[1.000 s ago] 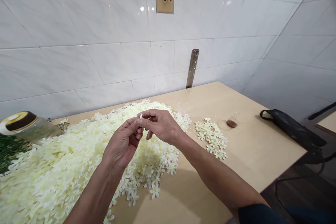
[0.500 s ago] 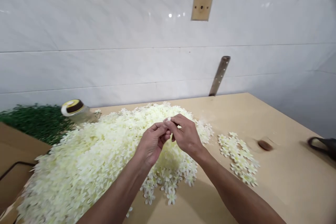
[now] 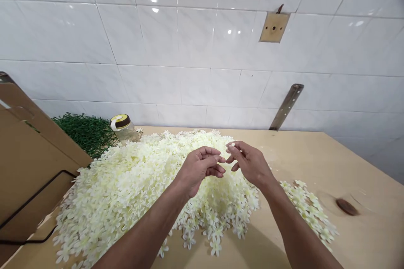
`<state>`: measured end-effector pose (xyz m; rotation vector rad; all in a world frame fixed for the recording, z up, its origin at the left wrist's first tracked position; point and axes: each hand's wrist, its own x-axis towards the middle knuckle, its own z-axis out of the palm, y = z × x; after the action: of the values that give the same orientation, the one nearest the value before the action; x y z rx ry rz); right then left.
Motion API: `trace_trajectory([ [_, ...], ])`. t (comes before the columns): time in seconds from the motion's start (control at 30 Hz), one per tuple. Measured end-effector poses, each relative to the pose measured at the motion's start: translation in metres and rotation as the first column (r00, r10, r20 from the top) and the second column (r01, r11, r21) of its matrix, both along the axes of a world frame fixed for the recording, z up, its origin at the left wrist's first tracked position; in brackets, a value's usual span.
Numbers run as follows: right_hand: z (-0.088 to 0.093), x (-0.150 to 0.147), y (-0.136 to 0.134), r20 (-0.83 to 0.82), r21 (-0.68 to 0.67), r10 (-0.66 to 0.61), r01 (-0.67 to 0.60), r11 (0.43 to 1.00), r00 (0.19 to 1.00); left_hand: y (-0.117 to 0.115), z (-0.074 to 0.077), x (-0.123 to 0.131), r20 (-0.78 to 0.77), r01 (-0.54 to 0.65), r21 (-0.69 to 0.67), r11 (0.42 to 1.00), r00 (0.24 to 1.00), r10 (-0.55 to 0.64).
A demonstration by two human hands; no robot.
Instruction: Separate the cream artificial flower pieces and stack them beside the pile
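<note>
Above the big heap of pale yellow-white artificial flowers, both my hands hang close together, a small gap between their fingertips. My left hand has its fingers loosely curled and parted, and I see nothing in it. Between the thumb and forefinger of my right hand is a small white piece. It is too small to tell its kind. A smaller group of loose flowers lies on the tabletop, partly behind my right forearm.
A cardboard box with a black wire frame stands at the left. Behind it are green artificial grass and a clear bottle. At the right lies a brown round thing. A metal strip leans against the tiled wall.
My hands, pinched together before, have come apart. The white piece stays in my right fingers while my left fingers have loosened. The view has shifted left.
</note>
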<state>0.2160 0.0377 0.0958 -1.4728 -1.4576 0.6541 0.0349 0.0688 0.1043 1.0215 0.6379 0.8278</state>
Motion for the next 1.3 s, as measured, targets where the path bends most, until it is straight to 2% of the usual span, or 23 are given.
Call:
trace_trajectory([
  [0.13, 0.011, -0.001, -0.007, -0.136, 0.014, 0.063, -0.061, 0.998, 0.989, 0.005, 0.012, -0.013, -0.019, -0.043, 0.100, 0.994, 0.999, 0.045],
  [0.27, 0.004, -0.015, -0.009, -0.191, 0.038, 0.098, -0.092, 0.995, 0.977, 0.008, 0.024, -0.026, -0.018, -0.117, 0.157, 0.981, 0.992, 0.122],
  [0.47, -0.010, -0.038, -0.011, -0.071, 0.039, 0.150, -0.148, 0.988, 0.986, 0.006, 0.039, -0.036, -0.036, -0.183, 0.265, 0.947, 0.979, 0.199],
  [0.6, -0.007, -0.046, -0.014, 0.156, 0.143, 0.073, -0.096, 0.985, 0.985, -0.001, 0.043, -0.035, -0.082, -0.175, 0.318, 0.932, 0.974, 0.211],
  [0.67, -0.007, -0.045, -0.014, 0.197, 0.155, 0.047, -0.078, 0.985, 0.979, -0.004, 0.044, -0.034, -0.101, -0.172, 0.337, 0.926, 0.971, 0.217],
  [0.77, -0.008, -0.039, -0.011, 0.133, 0.119, 0.103, -0.119, 0.986, 0.986, -0.007, 0.046, -0.034, -0.122, -0.170, 0.374, 0.912, 0.965, 0.230],
  [0.9, -0.011, -0.025, -0.004, -0.097, 0.016, 0.221, -0.220, 0.975, 0.970, -0.008, 0.048, -0.036, -0.140, -0.181, 0.427, 0.886, 0.955, 0.262],
  [1.07, -0.007, -0.012, -0.003, -0.279, 0.120, 0.212, -0.185, 0.975, 0.937, -0.009, 0.049, -0.036, -0.167, -0.174, 0.465, 0.868, 0.945, 0.279],
  [1.13, 0.000, -0.009, -0.008, -0.282, 0.118, 0.199, -0.172, 0.978, 0.939, -0.009, 0.050, -0.036, -0.175, -0.175, 0.475, 0.862, 0.942, 0.288],
  [1.3, 0.014, -0.012, -0.020, -0.159, 0.061, 0.138, -0.130, 0.990, 0.978, -0.012, 0.053, -0.037, -0.186, -0.194, 0.495, 0.847, 0.929, 0.321],
])
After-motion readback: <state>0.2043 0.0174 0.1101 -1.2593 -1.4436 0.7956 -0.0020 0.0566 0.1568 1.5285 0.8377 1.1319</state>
